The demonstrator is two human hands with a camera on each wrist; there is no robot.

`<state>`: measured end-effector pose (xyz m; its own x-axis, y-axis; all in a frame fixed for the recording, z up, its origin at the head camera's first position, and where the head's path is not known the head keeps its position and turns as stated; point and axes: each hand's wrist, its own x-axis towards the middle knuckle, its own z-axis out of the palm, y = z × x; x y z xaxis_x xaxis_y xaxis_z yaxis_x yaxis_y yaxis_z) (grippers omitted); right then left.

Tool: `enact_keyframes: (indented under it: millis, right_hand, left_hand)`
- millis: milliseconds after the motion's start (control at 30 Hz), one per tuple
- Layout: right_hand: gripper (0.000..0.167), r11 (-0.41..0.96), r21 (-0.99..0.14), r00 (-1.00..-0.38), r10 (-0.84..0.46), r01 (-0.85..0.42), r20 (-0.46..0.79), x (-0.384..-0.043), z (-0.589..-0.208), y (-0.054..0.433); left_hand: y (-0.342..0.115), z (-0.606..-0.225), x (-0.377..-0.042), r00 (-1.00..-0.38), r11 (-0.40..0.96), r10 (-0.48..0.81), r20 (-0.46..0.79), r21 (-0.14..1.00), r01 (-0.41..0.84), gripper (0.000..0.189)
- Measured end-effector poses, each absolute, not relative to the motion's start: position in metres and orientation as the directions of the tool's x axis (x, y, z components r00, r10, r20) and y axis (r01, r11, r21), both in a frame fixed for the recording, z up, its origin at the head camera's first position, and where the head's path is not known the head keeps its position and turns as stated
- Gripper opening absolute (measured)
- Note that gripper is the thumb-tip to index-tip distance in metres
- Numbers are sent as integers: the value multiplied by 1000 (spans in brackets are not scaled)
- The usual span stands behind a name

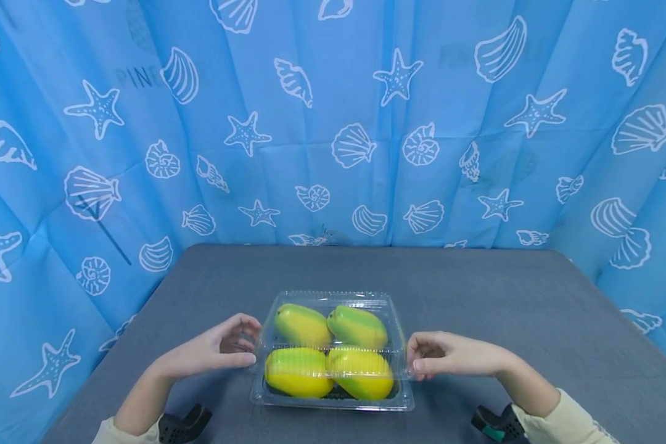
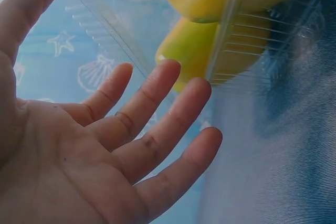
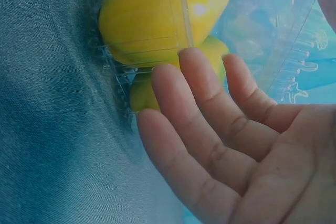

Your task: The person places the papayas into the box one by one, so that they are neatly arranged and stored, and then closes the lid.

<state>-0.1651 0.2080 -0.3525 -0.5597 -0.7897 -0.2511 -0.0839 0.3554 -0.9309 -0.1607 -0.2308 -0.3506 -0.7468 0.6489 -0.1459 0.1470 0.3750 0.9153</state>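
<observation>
Several yellow-green mangoes (image 1: 298, 373) lie in a clear plastic clamshell box (image 1: 333, 404) on the table. Its hinged lid (image 1: 333, 299) stands partly raised over them, the front edge above the base's front rim. At the box's left side is my left hand (image 1: 222, 350), fingers spread and relaxed, the thumb tip right at the lid's edge. My right hand (image 1: 455, 354) is at the opposite side, its thumb also at the lid's edge. Both wrist views show the other fingers loosely extended beside the box's clear walls, not wrapped round anything.
A grey cloth covers the table (image 1: 477, 296). Behind and around it hangs a blue curtain (image 1: 333, 123) printed with white shells and starfish. Dark wrist-worn devices (image 1: 185, 424) show below both hands, by the pale sleeves.
</observation>
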Motion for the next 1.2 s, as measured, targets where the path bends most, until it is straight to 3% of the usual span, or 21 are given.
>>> enact_keyframes:
  millis: [600, 900, 1200]
  right_hand:
    - [28, 337, -937, -559, -796, -90, -232, -158, -365, 204]
    - [30, 370, -927, -574, -772, -58, -272, -155, -368, 203]
    - [31, 389, -921, -543, -774, -4, -325, -153, -374, 203]
  left_hand:
    - [-227, -366, -157, -779, 424, 584, -226, 904, 56, 54]
    - [-228, -370, -155, -766, 396, 587, -263, 918, -11, 62]
    - [-228, -372, -154, -711, 405, 626, -321, 913, -55, 72]
